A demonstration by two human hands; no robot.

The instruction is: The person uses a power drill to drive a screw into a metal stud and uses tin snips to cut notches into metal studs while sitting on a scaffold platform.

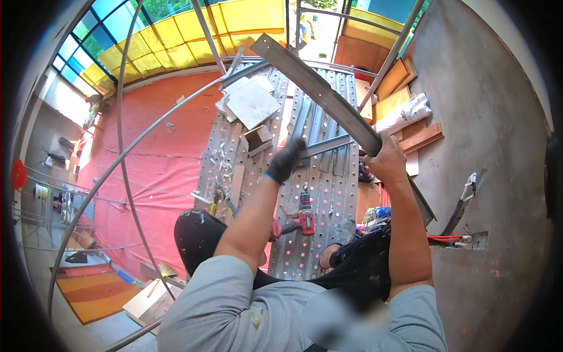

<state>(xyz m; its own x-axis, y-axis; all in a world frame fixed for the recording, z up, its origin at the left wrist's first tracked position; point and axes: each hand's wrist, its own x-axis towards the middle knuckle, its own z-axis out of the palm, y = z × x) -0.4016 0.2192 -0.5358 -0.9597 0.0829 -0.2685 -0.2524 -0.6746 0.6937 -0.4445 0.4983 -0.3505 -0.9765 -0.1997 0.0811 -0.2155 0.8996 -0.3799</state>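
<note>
My bare right hand is closed around a long grey metal channel. The channel slants from the upper middle down past my right forearm, raised over the platform. My left hand, in a dark glove, is closed and apart from the channel; whatever it may hold is hidden. Just beyond its knuckles, a thinner metal strip crosses other metal profiles; I cannot tell whether the glove touches it. Between my legs a red and black cordless drill lies on the perforated metal platform.
White board offcuts and an open small box lie on the platform. A grey wall stands at right, near a white sack and wooden boards. Scaffold tubes cross at left above red floor sheeting.
</note>
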